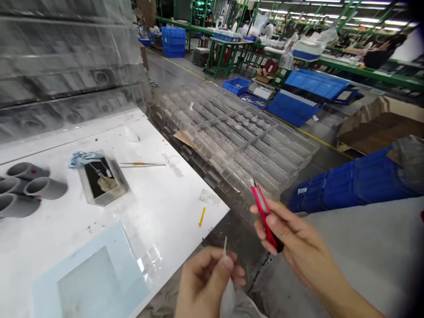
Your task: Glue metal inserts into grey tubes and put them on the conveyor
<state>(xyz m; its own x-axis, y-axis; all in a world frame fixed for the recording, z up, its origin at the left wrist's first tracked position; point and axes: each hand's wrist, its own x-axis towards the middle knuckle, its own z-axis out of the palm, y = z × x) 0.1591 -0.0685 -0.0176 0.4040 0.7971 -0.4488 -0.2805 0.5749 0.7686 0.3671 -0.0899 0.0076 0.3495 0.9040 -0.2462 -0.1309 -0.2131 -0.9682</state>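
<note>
- Gray tubes: on white table, far left.
- Yellow strip: on table, near corner.
- Left hand: pinching 1 thin whitish piece, near table edge.
- Right hand: gripping 1 red cutter, tip upward.

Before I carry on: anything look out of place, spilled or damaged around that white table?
Mostly untidiness: small dark specks lie scattered on the white table, stark against its pale top, and a loose yellow strip lies near its corner. No damage shows clearly. The red knife in the right hand looks normal.
</note>
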